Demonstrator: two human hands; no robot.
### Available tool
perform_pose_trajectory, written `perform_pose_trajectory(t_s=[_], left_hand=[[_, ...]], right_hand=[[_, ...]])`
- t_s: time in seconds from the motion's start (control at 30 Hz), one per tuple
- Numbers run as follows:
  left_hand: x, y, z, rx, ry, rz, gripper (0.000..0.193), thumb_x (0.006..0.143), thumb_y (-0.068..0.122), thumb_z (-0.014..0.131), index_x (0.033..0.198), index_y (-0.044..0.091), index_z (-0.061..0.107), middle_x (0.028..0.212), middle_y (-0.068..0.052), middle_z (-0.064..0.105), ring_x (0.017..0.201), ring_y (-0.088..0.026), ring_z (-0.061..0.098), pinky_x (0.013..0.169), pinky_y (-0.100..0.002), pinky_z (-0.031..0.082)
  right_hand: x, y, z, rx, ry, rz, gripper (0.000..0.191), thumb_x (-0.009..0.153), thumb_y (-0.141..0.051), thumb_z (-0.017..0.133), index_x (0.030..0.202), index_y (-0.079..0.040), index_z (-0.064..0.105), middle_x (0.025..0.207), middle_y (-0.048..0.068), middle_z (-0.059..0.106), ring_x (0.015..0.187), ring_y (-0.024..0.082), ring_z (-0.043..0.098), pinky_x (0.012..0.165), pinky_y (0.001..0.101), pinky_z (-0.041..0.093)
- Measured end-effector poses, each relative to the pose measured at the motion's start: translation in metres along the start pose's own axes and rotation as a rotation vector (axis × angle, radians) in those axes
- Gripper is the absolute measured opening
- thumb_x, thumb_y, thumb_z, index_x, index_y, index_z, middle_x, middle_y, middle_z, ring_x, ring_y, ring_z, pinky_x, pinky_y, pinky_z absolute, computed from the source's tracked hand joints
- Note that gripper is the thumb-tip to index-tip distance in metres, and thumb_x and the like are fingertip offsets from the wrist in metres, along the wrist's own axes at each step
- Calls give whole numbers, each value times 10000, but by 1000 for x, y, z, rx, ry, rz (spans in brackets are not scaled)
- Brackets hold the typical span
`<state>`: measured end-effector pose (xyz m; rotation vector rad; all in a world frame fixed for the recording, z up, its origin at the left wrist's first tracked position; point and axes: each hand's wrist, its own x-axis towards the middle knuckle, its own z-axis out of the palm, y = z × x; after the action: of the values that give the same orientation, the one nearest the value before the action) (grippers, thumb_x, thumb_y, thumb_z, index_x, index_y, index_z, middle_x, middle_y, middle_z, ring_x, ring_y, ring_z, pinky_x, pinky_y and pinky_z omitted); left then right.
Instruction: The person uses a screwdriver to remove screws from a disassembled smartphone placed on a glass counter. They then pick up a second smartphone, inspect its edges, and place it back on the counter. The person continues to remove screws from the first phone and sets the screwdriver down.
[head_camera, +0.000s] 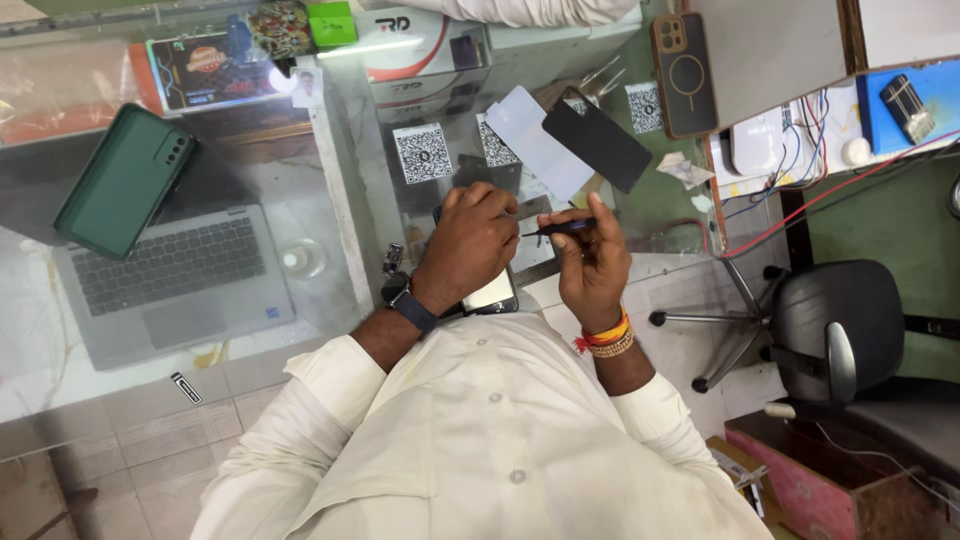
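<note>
Glass table (350, 215) carries the work. Head view: my left hand (470, 240) is closed around a phone (492, 292), holding it at the table's near edge, its lower end showing under my wrist. At three o'clock of it, my right hand (592, 262) pinches a thin dark tool (560, 228), tip toward the left fingers. A black panel (596, 145) lies at twelve o'clock. Risk, in my judgement: the tool tip slipping could scratch the phone or jab my fingers.

Hands (530, 250) on phone (492, 293), perhaps tweezers (558, 229).
</note>
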<state>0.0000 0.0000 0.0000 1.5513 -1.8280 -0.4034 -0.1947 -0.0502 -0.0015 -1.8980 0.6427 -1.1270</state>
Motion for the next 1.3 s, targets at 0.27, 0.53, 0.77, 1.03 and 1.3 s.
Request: perform_pose_trajectory(t_s=[0.27, 0.53, 0.77, 1.03, 1.3], left_hand=[[-3, -1, -17, -21, 94, 4, 127, 839, 96, 765, 957, 64, 728, 1086, -55, 641, 1129, -277, 569, 975, -445, 426], [-20, -33, -54, -119, 174, -239, 240, 850, 33, 719, 1088, 57, 720, 1067, -102, 742, 1016, -320, 643, 909, -434, 510], [-27, -39, -54, -311, 112, -346, 328, 840, -3, 710, 1162, 58, 693, 1058, -87, 751, 1051, -269, 679, 923, -402, 524], [-25, -42, -60, -379, 10, -413, 456, 810, -97, 640, 1233, 69, 669, 1104, -78, 747, 1108, -242, 675, 988, -371, 535], [-24, -42, -60, -371, 1, -409, 475, 802, -107, 650, 1243, 70, 664, 1112, -71, 750, 1107, -241, 669, 993, -373, 534]], right_hand=[[9, -10, 3, -22, 35, 19, 568, 1069, 84, 586, 1567, -25, 335, 1219, 176, 677, 1167, 252, 726, 967, 341, 635], [35, 2, 37, -34, -61, -74, 587, 1036, 135, 587, 1553, -28, 362, 1215, 180, 679, 1163, 264, 731, 955, 339, 636], [51, 4, 50, -153, -158, -210, 610, 1012, 144, 610, 1543, -59, 392, 1193, 167, 695, 1117, 264, 746, 917, 338, 650], [53, 5, 49, -210, -164, -229, 629, 1009, 130, 625, 1551, -75, 380, 1177, 163, 700, 1105, 255, 749, 884, 328, 659], [54, 3, 48, -233, -160, -245, 628, 1004, 131, 632, 1546, -74, 392, 1167, 157, 697, 1084, 254, 749, 875, 334, 650]])
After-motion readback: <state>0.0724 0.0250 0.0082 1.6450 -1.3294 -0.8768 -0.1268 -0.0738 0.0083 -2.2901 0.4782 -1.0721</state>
